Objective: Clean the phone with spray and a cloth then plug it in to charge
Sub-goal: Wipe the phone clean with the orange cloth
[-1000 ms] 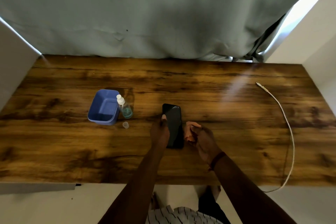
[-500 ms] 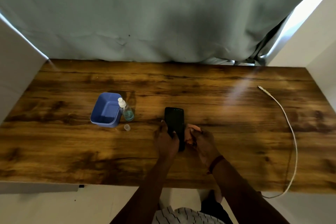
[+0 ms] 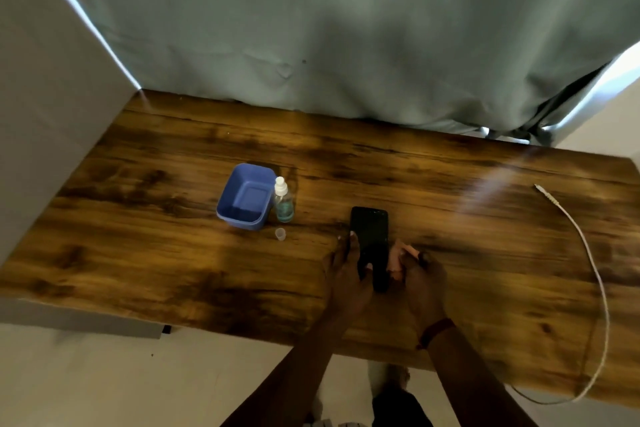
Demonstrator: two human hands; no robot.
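A black phone (image 3: 369, 230) lies on the wooden table (image 3: 173, 253), screen dark. My left hand (image 3: 348, 276) grips its near end, thumb laid across the screen and fingers along its left edge. My right hand (image 3: 420, 279) holds a bunched pink cloth (image 3: 398, 258) just right of the phone. A small clear spray bottle (image 3: 283, 202) with bluish liquid stands uncapped to the left, its clear cap (image 3: 280, 233) lying in front of it. A white charging cable (image 3: 588, 260) curves along the right side, its plug pointing to the far left.
A blue plastic tub (image 3: 246, 197) sits right beside the spray bottle on its left. A grey-green curtain (image 3: 311, 28) hangs behind the table, and white walls close in on both sides. The cable runs off the table's near edge.
My left hand slid down from the phone's left edge to its near end, and the thumb now lies across the screen. The view has swung left; the right hand keeps the cloth.
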